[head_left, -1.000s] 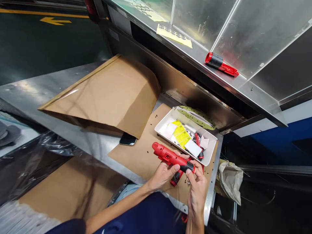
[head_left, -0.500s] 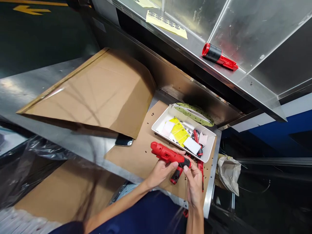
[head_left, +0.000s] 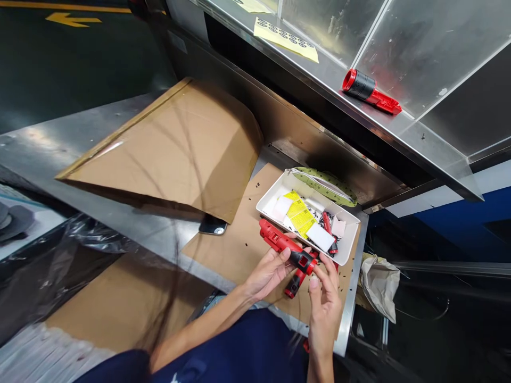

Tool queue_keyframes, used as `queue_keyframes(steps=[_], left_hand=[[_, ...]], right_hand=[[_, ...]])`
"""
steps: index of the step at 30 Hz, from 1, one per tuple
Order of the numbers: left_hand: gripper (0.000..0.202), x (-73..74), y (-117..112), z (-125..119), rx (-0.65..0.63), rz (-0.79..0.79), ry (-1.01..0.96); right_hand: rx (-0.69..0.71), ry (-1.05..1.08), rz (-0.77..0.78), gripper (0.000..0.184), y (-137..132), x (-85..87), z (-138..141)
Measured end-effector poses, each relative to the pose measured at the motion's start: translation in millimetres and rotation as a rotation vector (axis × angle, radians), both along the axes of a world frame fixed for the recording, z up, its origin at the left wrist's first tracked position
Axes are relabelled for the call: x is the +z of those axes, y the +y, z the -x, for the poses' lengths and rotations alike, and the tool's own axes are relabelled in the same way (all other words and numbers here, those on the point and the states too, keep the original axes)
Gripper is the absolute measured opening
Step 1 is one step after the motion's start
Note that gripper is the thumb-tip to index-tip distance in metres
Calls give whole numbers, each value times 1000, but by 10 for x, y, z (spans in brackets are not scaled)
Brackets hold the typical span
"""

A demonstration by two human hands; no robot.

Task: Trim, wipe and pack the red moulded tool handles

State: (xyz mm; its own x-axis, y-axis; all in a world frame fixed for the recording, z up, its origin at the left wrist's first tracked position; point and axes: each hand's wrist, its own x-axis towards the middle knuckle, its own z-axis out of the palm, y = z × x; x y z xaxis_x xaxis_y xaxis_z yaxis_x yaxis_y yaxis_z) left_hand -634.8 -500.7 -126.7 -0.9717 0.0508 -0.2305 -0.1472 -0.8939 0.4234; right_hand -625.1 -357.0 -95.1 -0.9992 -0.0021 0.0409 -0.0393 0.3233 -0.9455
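A red plastic tool housing with a black section is held above the workbench, pointing up and left. My left hand grips it around the middle from below. At its black and red end, which has a square opening, my right hand has curled fingers touching it; the thumb stands a little off. Another red and black part lies on the cardboard beneath, partly hidden. Just beyond the hands is a white tray holding a yellow printed sheet, pale pads, small dark bits and a red and black piece.
A large cardboard box stands on the left, with a phone by its edge. Small dark pieces are scattered over the cardboard sheet. On the metal shelf above lie a red and black housing and a yellow label sheet.
The housing has been turned about its length, so the square opening in its black section now faces up. My right thumb has come off it. The view has shifted slightly.
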Motion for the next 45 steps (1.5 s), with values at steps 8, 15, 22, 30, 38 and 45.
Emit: queue_keyframes(steps=[8,15,22,30,38,45], left_hand=[[84,49,41,-27,-74,73,-64],[90,75,30,-6,-107,78,-46],[89,78,58,-15,-163,34,-59],[90,31,6,27,-154,171,-57],[56,107,-288,271,-103,964,162],[63,216,-107,164,-365,367,105]], right_hand=[[56,107,-48,31,-146,-85,-5],[75,567,-332,14,31,-231,67],[34,772,-403,9,45,-251,70],[-147,549,-194,17,169,-233,-20],[33,-25,-212,40,450,-316,67],[98,-200,-219,53,555,-662,-136]])
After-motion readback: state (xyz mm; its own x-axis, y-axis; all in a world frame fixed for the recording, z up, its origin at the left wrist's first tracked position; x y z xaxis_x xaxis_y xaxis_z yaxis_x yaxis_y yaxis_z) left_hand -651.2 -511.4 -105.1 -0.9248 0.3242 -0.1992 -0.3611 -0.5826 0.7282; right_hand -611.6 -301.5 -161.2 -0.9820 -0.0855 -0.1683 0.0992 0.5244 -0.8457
